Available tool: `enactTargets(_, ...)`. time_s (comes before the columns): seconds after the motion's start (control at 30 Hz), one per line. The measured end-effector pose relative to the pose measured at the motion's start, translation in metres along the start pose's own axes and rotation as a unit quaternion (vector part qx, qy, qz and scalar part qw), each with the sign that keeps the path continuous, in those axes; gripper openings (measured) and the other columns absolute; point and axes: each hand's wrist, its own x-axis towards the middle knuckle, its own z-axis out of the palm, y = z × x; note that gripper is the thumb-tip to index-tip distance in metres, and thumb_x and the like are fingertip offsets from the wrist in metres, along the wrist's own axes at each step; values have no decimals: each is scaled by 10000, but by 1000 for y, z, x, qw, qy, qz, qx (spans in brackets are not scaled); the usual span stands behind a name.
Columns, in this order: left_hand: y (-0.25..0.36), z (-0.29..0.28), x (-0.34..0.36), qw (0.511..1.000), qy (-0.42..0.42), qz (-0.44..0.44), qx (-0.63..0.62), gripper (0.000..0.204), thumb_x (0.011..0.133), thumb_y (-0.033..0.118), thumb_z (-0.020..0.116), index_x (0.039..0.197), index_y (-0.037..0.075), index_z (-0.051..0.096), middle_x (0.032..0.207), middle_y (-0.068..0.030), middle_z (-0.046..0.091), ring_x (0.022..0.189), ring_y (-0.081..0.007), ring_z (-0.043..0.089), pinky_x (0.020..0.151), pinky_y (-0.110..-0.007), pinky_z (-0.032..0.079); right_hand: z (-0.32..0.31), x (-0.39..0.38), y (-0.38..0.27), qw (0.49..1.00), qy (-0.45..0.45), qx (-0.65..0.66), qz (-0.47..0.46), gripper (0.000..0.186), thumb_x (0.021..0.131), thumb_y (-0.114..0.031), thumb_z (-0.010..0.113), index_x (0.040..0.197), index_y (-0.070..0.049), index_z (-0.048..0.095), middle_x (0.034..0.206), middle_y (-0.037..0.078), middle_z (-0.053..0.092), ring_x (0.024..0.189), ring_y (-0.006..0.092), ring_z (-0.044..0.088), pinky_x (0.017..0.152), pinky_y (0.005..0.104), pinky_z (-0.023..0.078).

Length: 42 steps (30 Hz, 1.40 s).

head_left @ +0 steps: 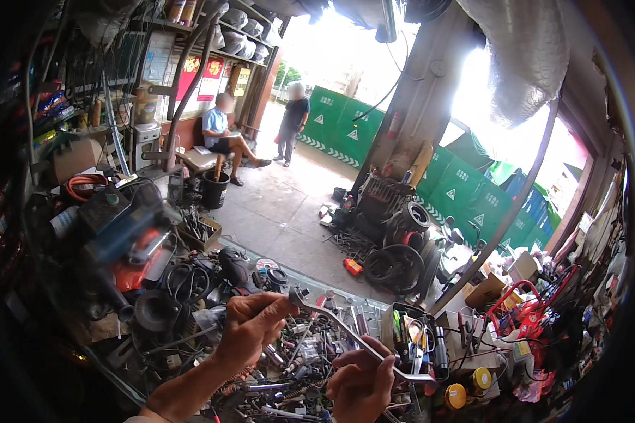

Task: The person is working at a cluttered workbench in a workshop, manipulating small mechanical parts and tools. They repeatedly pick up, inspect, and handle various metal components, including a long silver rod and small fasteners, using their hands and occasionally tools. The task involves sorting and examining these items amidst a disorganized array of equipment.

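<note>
A silver wrench with bent ends slants across the space over the bench, from upper left to lower right. My left hand pinches with thumb and fingers at its upper head; whether a small part sits between the fingertips there is hidden. My right hand is closed around the shank near the lower end, thumb pointing up. Below both hands lies a dense heap of loose metal parts, with bolts, springs and rods among them. Close to the right hand stands a tool box holding scissors and pens or drivers.
Two round yellow-lidded tubs sit at the right. A blue bench machine and black rings crowd the left. Beyond the bench are tyres, a black bucket, a seated person and a standing person.
</note>
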Motion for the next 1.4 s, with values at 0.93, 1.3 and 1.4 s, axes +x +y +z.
enactTargets(0.93,-7,10,2,912,-6,72,403,159,837,139,629,891,-9,647,590,-23,579,529,-62,487,469,-240,358,-8,19,-11,988,78,-131,-38,424,934,-386,396,838,-7,560,561,74,542,351,134,435,300,237,315)
enactTargets(1.3,3,-7,-7,973,-221,-55,29,164,865,124,597,944,-5,662,685,-5,609,584,-29,485,487,-197,364,-24,21,8,919,61,321,221,405,950,-368,347,983,-13,538,650,113,573,421,149,461,326,230,290)
enactTargets(1.4,8,-3,1,905,-386,-33,176,202,864,157,604,984,2,655,706,-30,628,629,-58,523,540,-231,407,-27,37,1,926,61,278,250,356,921,-344,414,811,-30,540,482,25,446,308,106,367,264,236,274)
